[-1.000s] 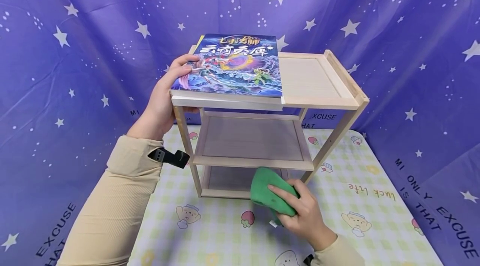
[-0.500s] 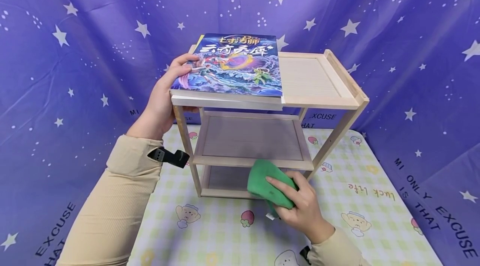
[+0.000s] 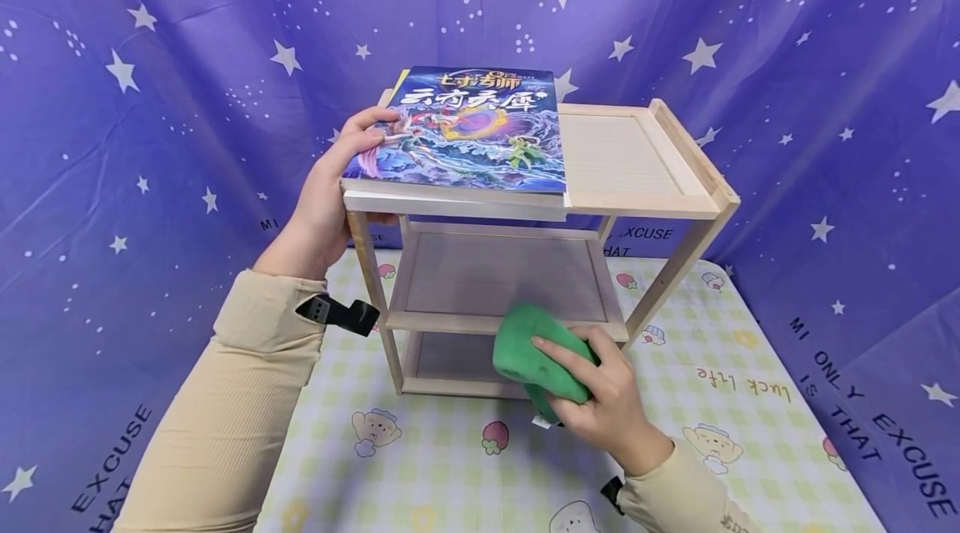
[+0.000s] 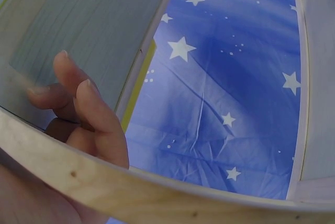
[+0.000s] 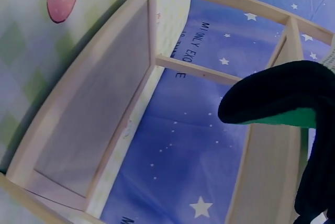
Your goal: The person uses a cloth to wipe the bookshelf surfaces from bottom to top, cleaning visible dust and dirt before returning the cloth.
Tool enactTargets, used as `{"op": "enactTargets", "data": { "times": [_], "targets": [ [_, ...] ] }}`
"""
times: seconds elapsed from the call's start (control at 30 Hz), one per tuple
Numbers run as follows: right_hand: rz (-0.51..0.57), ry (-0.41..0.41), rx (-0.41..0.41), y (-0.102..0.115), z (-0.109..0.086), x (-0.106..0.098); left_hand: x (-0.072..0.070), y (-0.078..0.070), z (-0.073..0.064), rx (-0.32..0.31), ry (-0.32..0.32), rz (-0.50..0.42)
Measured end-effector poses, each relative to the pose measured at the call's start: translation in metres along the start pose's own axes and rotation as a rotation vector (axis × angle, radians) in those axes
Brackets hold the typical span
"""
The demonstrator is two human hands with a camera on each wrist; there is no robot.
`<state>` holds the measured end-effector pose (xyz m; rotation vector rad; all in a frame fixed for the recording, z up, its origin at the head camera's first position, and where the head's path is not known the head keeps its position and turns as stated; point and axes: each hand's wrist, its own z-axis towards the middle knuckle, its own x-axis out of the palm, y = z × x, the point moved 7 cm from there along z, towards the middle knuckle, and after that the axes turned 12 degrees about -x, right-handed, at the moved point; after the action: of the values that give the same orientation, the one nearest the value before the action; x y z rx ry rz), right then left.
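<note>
A three-tier wooden shelf rack [image 3: 641, 153] stands on the table. A blue illustrated book [image 3: 465, 128] tops a small stack on the left part of its upper board. My left hand [image 3: 330, 174] grips the left end of that board, with fingers over the book's edge; in the left wrist view, curled fingers [image 4: 97, 111] show under the board. My right hand [image 3: 607, 399] holds a folded green cloth [image 3: 536, 349] at the front rail of the middle shelf [image 3: 450, 322]. In the right wrist view the cloth [image 5: 282, 90] looks dark and hides the right fingers.
A green checked tablecloth [image 3: 420, 483] with cartoon prints covers the table. Purple star-printed curtains [image 3: 225, 32] hang behind and on both sides. The bottom shelf [image 3: 450, 362] sits low, near the tablecloth. The rack's right front leg [image 3: 671, 279] is close to the right hand.
My right hand has moved the green cloth upward and slightly left, from in front of the bottom shelf to the middle shelf's front rail. The left hand, book and rack stay in place.
</note>
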<state>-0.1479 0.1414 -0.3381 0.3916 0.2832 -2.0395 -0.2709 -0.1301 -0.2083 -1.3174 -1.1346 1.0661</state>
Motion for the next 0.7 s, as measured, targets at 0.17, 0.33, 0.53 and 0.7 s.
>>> {"op": "enactTargets", "data": {
  "times": [0.17,0.33,0.53,0.7],
  "targets": [
    [-0.003,-0.008,0.013,0.001,0.006,-0.004,0.000,0.000,0.000,0.000,0.001,0.001],
    [0.004,-0.019,0.017,-0.001,0.015,-0.010,0.000,0.000,0.000,-0.001,0.001,0.000],
    [-0.017,-0.019,0.048,-0.008,0.024,-0.016,0.000,0.000,0.000,0.000,0.004,-0.004],
    [-0.016,-0.023,0.076,-0.015,0.029,-0.019,0.000,0.000,0.000,0.002,0.005,-0.005]
  ]
}}
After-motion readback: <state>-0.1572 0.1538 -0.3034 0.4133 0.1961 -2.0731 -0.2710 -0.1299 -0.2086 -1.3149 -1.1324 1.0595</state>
